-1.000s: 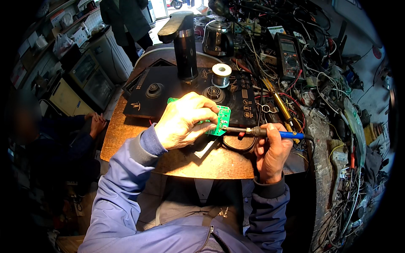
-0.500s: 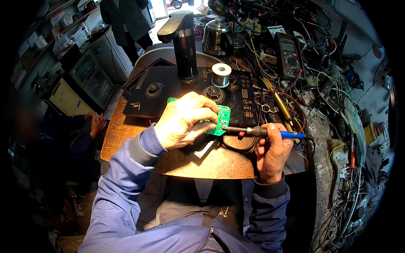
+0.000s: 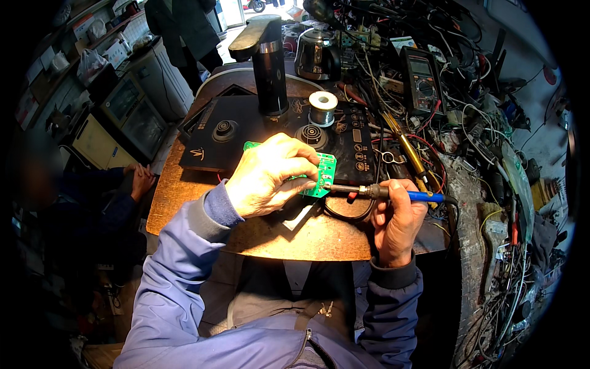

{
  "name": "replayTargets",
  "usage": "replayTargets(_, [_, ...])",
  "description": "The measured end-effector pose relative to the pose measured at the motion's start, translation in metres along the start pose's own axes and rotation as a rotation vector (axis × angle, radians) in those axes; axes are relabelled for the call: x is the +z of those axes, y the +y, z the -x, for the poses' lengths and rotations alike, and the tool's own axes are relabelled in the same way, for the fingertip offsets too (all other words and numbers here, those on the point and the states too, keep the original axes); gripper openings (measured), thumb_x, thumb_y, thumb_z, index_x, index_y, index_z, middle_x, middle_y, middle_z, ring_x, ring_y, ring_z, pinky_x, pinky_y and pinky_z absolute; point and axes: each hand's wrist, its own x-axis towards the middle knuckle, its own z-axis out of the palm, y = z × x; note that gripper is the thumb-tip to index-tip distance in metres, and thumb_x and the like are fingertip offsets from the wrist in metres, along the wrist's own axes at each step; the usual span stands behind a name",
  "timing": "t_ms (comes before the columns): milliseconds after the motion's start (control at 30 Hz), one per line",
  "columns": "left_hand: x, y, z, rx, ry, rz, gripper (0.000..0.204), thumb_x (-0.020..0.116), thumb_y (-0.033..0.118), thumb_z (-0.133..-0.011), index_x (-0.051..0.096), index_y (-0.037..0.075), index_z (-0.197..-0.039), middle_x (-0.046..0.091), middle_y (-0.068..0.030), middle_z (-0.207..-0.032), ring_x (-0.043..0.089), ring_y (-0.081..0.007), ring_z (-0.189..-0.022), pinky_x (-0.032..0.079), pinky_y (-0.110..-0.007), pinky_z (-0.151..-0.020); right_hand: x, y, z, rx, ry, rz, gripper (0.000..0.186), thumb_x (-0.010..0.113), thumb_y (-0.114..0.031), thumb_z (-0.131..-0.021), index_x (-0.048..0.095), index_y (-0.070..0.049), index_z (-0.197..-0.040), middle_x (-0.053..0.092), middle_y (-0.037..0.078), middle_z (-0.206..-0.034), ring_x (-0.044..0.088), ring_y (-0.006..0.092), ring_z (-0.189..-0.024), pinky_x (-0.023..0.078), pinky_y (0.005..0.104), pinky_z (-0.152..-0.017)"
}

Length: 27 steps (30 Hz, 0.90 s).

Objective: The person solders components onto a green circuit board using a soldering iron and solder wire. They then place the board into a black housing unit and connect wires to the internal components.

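Green circuit board [image 3: 329,167], quantity one: position at the fingertips of the left hand [image 3: 264,177], over the near edge of a black appliance panel [image 3: 224,158]. Long axis roughly left to right, with a slight fall toward the right as far as visible; middle hidden behind the hand. Left grip: thumb and fingers pinched on the board, without visible gap; finger placement on the far face not possible to tell.

Soldering iron [image 3: 369,191], quantity one: directly right of the board, shaft nearly level, tip directed left. Tip at the lower right part of the board; touching or just above, not possible to tell. Right grip: right hand [image 3: 399,222] wrapped around the handle in a pen-like hold. Governing relation: iron tip to right end of board, with left hand nearer to the board and right hand set off by the metal shaft.

Outward, by count:
- Round ringed fittings on the panel: two, left [image 3: 225,130] and right [image 3: 312,135].
- Black column [image 3: 270,80], upright behind the panel's middle: one.
- Wire spool [image 3: 322,111], upright just behind the right fitting: one.
- Kettle [image 3: 316,58], beyond the spool: one.
- Multimeter [image 3: 422,83], among tangled cables, uncountable: one.
- Yellow-bodied tool [image 3: 410,152], near the panel's right side: one.
- Wooden table [image 3: 295,246], beneath: one.
- Other people: two, one standing [image 3: 184,37], one seated at left with clasped hands [image 3: 142,182].
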Motion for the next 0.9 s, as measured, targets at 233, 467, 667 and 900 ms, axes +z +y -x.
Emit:
replayTargets(233, [0.0006, -0.0002, 0.0002, 0.006, 0.000, -0.008, 0.020, 0.088, 0.014, -0.079, 0.075, 0.011, -0.094, 0.074, -0.0055, -0.110, 0.068, -0.0266, -0.099, 0.056, -0.039, -0.083, -0.0002, 0.0007, -0.0005, -0.014, 0.004, 0.029, 0.017, 0.067, -0.016, -0.104, 0.067, -0.001, -0.096, 0.061, 0.003, -0.069, 0.048, 0.0043, -0.048, 0.037, 0.0181, -0.042])
replayTargets(467, [0.0005, -0.0006, 0.0001, 0.001, -0.007, -0.019, 0.020, 0.088, 0.014, -0.079, 0.075, 0.011, -0.095, 0.074, -0.0055, -0.110, 0.069, -0.0267, -0.100, 0.057, -0.039, -0.084, -0.0014, 0.0006, -0.0001, -0.008, -0.007, 0.018, 0.017, 0.066, -0.016, -0.103, 0.067, -0.001, -0.095, 0.061, 0.003, -0.070, 0.048, 0.0045, -0.049, 0.038, 0.0183, -0.042])
replayTargets(667, [0.0003, -0.0001, 0.0000, 0.000, -0.001, -0.008, 0.020, 0.088, 0.014, -0.080, 0.076, 0.011, -0.095, 0.074, -0.0059, -0.110, 0.069, -0.0269, -0.100, 0.057, -0.039, -0.084, -0.0021, 0.0007, -0.0012, -0.001, -0.009, 0.020, 0.017, 0.066, -0.015, -0.103, 0.067, -0.001, -0.094, 0.061, 0.003, -0.071, 0.048, 0.0046, -0.050, 0.038, 0.0188, -0.043])
replayTargets(900, [-0.0010, -0.0017, -0.0003, -0.002, 0.000, 0.023, 0.018, 0.086, 0.011, -0.082, 0.075, 0.009, -0.096, 0.074, -0.0076, -0.110, 0.069, -0.0274, -0.100, 0.057, -0.039, -0.085, -0.0028, 0.0003, -0.0005, 0.016, -0.017, -0.002, 0.016, 0.066, -0.015, -0.103, 0.067, -0.001, -0.094, 0.061, 0.003, -0.071, 0.048, 0.0046, -0.049, 0.038, 0.0188, -0.043])
